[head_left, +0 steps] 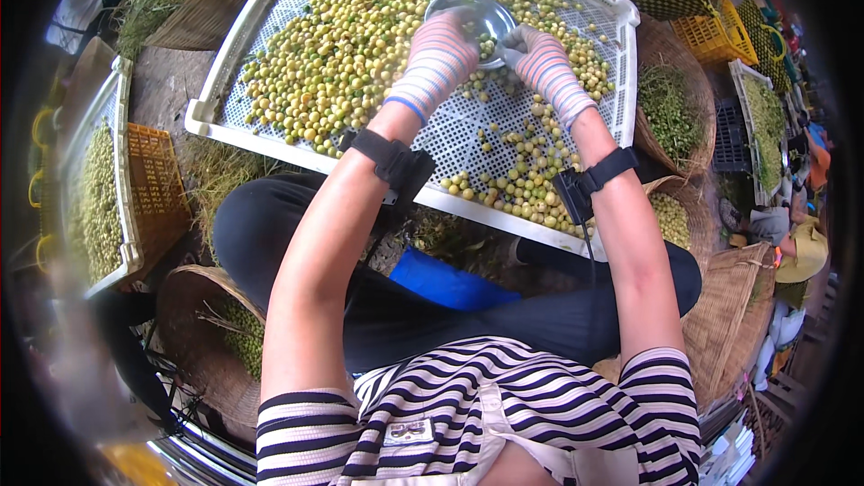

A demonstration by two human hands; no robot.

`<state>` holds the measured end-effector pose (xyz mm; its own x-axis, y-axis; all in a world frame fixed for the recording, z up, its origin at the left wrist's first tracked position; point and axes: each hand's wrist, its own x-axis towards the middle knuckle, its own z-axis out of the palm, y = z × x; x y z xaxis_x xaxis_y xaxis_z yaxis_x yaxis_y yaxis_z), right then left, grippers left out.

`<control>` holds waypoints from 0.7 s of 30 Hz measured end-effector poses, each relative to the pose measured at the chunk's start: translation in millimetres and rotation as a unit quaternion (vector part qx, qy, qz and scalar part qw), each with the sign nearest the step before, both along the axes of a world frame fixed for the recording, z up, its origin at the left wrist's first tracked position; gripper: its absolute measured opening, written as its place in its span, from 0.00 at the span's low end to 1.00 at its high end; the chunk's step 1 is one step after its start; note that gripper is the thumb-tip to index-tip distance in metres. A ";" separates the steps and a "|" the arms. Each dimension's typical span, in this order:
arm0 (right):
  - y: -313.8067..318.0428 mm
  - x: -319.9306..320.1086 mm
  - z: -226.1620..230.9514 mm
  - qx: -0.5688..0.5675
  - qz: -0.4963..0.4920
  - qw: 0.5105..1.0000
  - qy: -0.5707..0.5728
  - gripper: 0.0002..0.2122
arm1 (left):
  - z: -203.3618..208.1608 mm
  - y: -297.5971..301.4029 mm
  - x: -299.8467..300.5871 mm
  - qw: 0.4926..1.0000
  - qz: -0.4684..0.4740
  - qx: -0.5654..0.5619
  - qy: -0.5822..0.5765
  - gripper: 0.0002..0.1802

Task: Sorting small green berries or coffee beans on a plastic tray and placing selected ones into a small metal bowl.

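Observation:
A shiny metal bowl is tilted over a white perforated tray, with a few small round fruits in it. My right hand, in a striped knit glove, grips the bowl's near right rim. My left hand, in a matching glove, reaches to the bowl's left side; its fingers are smeared by motion, so whether they hold anything is unclear. Many yellow-green round fruits cover the tray's far and left parts. A looser group of them lies near its front right corner.
A woven basket of green fruits stands right of the tray, and another woven basket sits at lower left. A fruit-filled tray rests by an orange crate at left. Blue material lies below the tray. Another person is at far right.

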<state>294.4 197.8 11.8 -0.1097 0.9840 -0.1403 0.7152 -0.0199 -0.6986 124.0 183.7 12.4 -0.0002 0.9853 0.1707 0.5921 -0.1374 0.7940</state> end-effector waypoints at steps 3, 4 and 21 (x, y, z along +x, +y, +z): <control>-16.0 27.2 0.9 -0.015 0.151 0.967 -0.206 0.12 | -12.6 -16.0 -3.2 0.998 0.002 -0.036 0.059 0.14; -27.3 35.2 -2.5 0.026 0.226 0.946 -0.232 0.14 | -16.8 -21.1 -3.8 0.996 -0.040 -0.059 0.050 0.13; -61.5 48.3 -17.2 -0.103 0.170 0.962 -0.186 0.12 | -58.2 -67.7 -12.1 0.956 -0.149 -0.061 0.244 0.06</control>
